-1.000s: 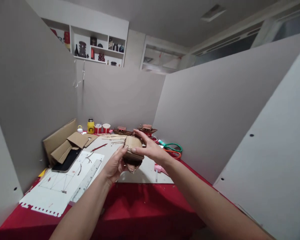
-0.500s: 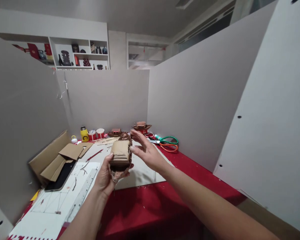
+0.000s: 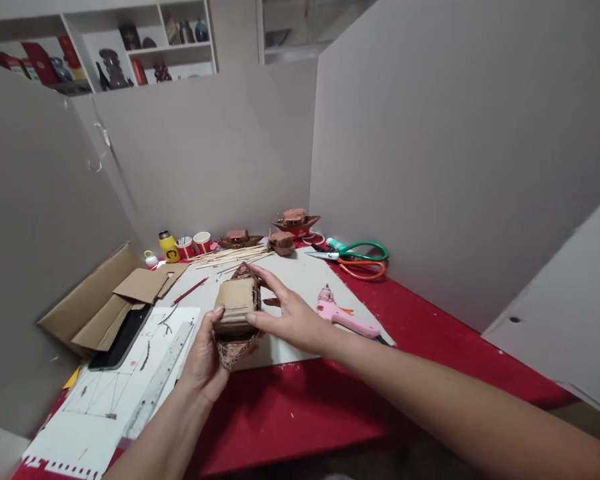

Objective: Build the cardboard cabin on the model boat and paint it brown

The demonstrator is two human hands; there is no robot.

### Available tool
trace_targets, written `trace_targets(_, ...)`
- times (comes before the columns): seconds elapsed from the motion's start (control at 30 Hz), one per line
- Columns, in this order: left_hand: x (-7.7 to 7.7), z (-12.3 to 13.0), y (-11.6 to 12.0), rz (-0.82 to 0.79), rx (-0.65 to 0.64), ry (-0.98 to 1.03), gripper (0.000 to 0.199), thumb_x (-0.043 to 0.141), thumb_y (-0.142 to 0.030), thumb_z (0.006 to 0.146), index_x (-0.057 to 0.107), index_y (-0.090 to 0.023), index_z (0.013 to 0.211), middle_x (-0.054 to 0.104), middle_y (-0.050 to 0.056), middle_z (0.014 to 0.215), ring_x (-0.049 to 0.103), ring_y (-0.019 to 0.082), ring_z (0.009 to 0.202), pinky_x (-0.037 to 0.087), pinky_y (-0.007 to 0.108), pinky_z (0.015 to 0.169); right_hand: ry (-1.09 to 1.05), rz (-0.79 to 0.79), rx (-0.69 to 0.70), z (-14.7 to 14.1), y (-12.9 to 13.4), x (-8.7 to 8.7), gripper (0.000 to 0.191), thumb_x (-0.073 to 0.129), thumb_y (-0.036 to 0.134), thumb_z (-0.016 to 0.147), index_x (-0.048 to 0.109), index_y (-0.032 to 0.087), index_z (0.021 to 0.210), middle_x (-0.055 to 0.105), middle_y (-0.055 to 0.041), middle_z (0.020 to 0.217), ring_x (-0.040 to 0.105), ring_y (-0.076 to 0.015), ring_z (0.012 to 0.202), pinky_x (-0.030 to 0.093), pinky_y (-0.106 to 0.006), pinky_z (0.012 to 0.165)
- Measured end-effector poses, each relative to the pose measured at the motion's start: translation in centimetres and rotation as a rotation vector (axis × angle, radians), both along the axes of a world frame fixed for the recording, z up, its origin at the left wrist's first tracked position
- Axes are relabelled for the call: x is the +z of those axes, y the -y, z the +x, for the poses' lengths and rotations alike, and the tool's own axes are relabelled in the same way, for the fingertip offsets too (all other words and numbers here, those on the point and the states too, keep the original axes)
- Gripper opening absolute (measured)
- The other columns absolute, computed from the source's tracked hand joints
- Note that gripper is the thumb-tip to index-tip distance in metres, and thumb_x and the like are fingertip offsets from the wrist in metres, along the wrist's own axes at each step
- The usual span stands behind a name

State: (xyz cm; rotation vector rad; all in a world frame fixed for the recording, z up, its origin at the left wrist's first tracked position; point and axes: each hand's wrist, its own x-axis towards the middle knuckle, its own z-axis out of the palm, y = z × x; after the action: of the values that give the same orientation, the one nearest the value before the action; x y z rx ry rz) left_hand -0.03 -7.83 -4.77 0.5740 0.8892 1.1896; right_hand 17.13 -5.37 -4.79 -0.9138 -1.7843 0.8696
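A small cardboard boat model [image 3: 236,300], with a tan curved roof and brown pointed ends, is held over the front part of a white board [image 3: 300,267]. My left hand [image 3: 205,353] grips it from the left and below, thumb on the roof's side. My right hand [image 3: 290,313] touches its right side, the thumb on the roof's lower edge and the fingers along the far right edge. A pink glue gun [image 3: 347,316] lies on the board, just beyond my right wrist.
Cardboard pieces [image 3: 97,307] rest over a dark tablet [image 3: 120,347] at the left, near a drawing sheet and a ruler [image 3: 163,380]. Behind are a yellow bottle [image 3: 169,247], cups, thin sticks [image 3: 230,256], finished boats [image 3: 295,220] and scissors [image 3: 363,260]. Grey panels enclose the table.
The camera view has tilted down and turned slightly. My right hand has come down onto the boat's side and roof edge. The glue gun, formerly hidden, now shows.
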Motion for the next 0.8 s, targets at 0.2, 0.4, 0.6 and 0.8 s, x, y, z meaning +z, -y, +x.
trace_targets(0.2,0.1,-0.5,0.3,0.065,0.005,-0.016,0.045,0.058,-0.033,0.093,0.063,-0.012,0.133,0.081,0.013,0.094,0.078,0.029,0.075,0.063,0.033,0.055,0.112,0.064,-0.088,4.6,-0.1,-0.1,0.082,0.068,0.054,0.085,0.036,0.028,0.156,0.045,-0.0110,0.158,0.045,-0.0319,0.143,0.045,-0.053,0.110)
trace_targets(0.4,0.2,-2.9,0.3,-0.003,0.016,-0.018,0.063,0.067,-0.026,0.087,0.051,-0.018,0.148,0.078,0.015,0.116,0.078,0.034,0.095,0.067,0.044,0.076,0.488,0.191,-0.448,13.6,0.0,-0.9,0.046,0.058,0.046,0.091,0.066,0.021,0.129,0.069,-0.0112,0.131,0.066,-0.0306,0.120,0.051,-0.051,0.105)
trace_targets(0.6,-1.7,-5.7,-1.1,0.037,-0.098,0.034,0.081,0.075,-0.028,0.082,0.040,-0.030,0.155,0.071,0.013,0.132,0.071,0.038,0.112,0.062,0.049,0.090,0.756,0.097,-0.632,19.1,-3.1,-3.1,0.033,0.059,0.031,0.093,0.070,0.020,0.122,0.070,-0.0146,0.128,0.064,-0.0347,0.121,0.050,-0.055,0.103)
trace_targets(0.8,-1.6,-6.7,0.3,0.126,-0.131,0.086,0.094,0.085,-0.040,0.072,0.042,-0.027,0.155,0.071,0.013,0.132,0.064,0.040,0.124,0.049,0.054,0.108,1.012,0.026,-0.700,20.3,-8.9,-4.5,0.036,0.064,0.036,0.098,0.060,0.018,0.128,0.063,-0.0100,0.130,0.066,-0.0245,0.110,0.057,-0.047,0.092)
